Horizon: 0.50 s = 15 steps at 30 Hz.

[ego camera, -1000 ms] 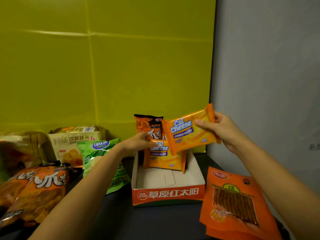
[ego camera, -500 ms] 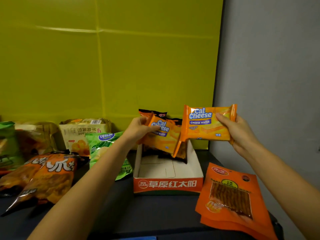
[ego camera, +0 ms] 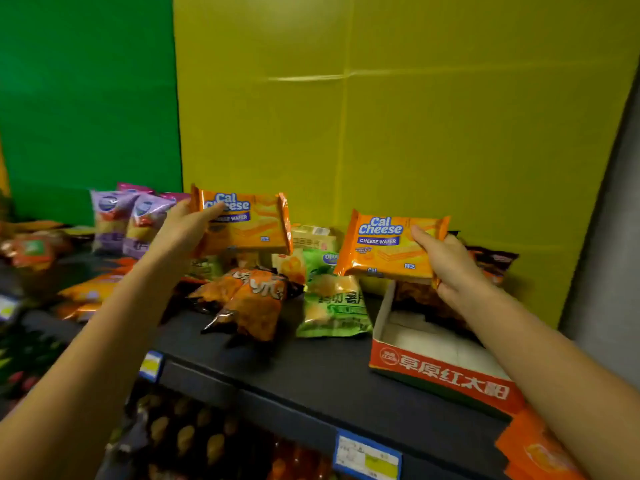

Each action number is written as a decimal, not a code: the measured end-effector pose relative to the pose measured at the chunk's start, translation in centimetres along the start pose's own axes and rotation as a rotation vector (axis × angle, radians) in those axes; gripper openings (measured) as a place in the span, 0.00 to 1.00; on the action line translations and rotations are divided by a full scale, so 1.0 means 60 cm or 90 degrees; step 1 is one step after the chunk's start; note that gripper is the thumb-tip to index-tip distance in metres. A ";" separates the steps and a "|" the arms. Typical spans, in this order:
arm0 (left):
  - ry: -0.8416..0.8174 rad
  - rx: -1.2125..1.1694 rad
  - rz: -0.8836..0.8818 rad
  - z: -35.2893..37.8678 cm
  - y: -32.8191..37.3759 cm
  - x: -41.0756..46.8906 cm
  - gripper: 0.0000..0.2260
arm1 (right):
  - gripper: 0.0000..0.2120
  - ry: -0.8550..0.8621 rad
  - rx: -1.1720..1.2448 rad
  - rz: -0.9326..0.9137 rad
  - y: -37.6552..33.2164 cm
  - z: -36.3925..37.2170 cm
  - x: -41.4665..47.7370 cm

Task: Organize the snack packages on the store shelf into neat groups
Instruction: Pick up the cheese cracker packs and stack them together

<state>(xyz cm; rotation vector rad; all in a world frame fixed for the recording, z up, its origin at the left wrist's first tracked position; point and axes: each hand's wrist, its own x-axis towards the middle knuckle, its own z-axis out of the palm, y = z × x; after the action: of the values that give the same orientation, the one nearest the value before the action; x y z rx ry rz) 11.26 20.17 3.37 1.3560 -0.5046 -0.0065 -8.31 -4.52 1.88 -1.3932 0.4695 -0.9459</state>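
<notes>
**Two wafer packs in hand, placement pending**

Two matching Cal Cheese packs were observed held above the shelf (ego camera: 311, 368), one per hand. The left hand (ego camera: 183, 233) was curled round the left edge of the left wafer pack (ego camera: 252, 226), thumb across the printed face, with the pack upright over the loose pile at mid-shelf. The right hand (ego camera: 453, 271) was closed on the right edge of the right wafer pack (ego camera: 381, 247), its fingers (ego camera: 420, 237) pinching front and back. That pack hung just above the back of the red cardboard tray (ego camera: 440, 375).

Step judged: like packs being gathered into one group, with placement not yet done. The next move was judged to call for one spot to be chosen. The two packs would then need to be brought together face-aligned and set down without the neighbouring bags being toppled.

Containers: the red cardboard tray stood at the right end of the shelf, its front floor bare white card. A dark orange bag (ego camera: 415, 296) was seen at its rear, partly hidden by the right hand; whether more lay behind could not be told. The green chip bag (ego camera: 332, 306) lay just beside the tray's left wall, the orange-brown bags (ego camera: 249, 299) further left, and the purple bags (ego camera: 131, 220) upright near the back panel
</notes>
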 end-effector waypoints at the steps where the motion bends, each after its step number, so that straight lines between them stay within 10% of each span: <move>1: 0.024 0.007 0.000 -0.040 -0.004 -0.005 0.03 | 0.06 -0.028 0.001 0.005 0.011 0.028 0.001; 11: 0.236 0.097 0.006 -0.387 -0.023 -0.056 0.03 | 0.19 -0.217 -0.013 0.068 0.093 0.327 -0.044; 15: 0.262 0.123 -0.003 -0.508 -0.025 -0.041 0.08 | 0.06 -0.260 -0.003 0.083 0.122 0.451 -0.074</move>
<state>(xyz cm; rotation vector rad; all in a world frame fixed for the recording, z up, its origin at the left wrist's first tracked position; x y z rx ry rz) 20.14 48.86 -2.65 1.4992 -0.1565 0.3182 12.11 14.92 -1.64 -1.4954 0.2488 -0.5350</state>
